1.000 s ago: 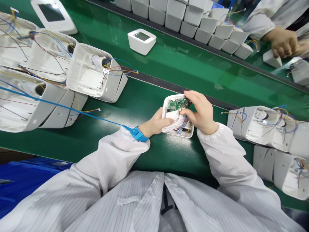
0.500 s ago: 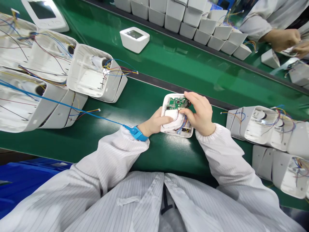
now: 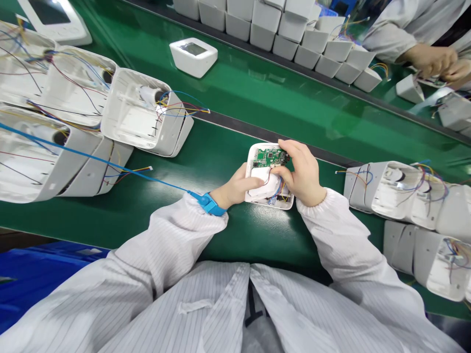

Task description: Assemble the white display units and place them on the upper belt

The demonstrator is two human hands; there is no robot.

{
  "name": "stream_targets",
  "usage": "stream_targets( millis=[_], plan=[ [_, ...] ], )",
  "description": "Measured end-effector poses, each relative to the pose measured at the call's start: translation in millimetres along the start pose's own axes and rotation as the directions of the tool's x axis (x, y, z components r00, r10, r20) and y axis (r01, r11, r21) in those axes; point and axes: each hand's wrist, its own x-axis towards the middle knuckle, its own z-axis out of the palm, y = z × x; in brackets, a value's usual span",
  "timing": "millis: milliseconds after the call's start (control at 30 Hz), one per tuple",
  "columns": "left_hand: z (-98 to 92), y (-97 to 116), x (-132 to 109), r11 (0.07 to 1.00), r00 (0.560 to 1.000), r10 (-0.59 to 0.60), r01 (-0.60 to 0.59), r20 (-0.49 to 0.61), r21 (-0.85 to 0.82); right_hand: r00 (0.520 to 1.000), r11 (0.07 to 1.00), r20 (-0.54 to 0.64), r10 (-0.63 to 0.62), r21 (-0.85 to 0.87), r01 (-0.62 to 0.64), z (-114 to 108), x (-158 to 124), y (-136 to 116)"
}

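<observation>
Left hand (image 3: 239, 185) clamped on the left edge of a white plastic housing (image 3: 265, 201), right hand (image 3: 302, 172) gripping its upper right; I've got it over the green bench (image 3: 235, 241). Circuit board (image 3: 270, 156) and smooth white block (image 3: 263, 177) look in, wires (image 3: 282, 189) exposed, no cover on: partway, I'd guess. Boxy, round-cornered shells (image 3: 171, 128) both sides.

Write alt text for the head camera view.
A person's left hand and right hand hold an open white case with a green circuit board inside, above a green table. White shells with loose wires lie on both sides.
</observation>
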Motion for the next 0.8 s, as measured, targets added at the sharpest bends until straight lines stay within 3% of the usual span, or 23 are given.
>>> stream_targets(
  millis=[400, 567, 800],
  plan=[
    [-1.5, 0, 3, 0.992, 0.997, -0.077, 0.075, -0.014, -0.103, 0.999, 0.998, -0.016, 0.039, -0.038, -0.040, 1, -1, -4],
    [-2.9, 4, 5, 0.982, 0.997, -0.078, 0.078, 0.004, -0.174, 0.995, 0.999, 0.093, -0.041, 0.012, 0.040, -10, 6, 1],
    [-1.4, 4, 4, 0.993, 0.999, -0.040, 0.043, 0.032, -0.110, 0.997, 0.997, 0.074, -0.022, -0.072, 0.027, -5, 2, -5]
  ],
)
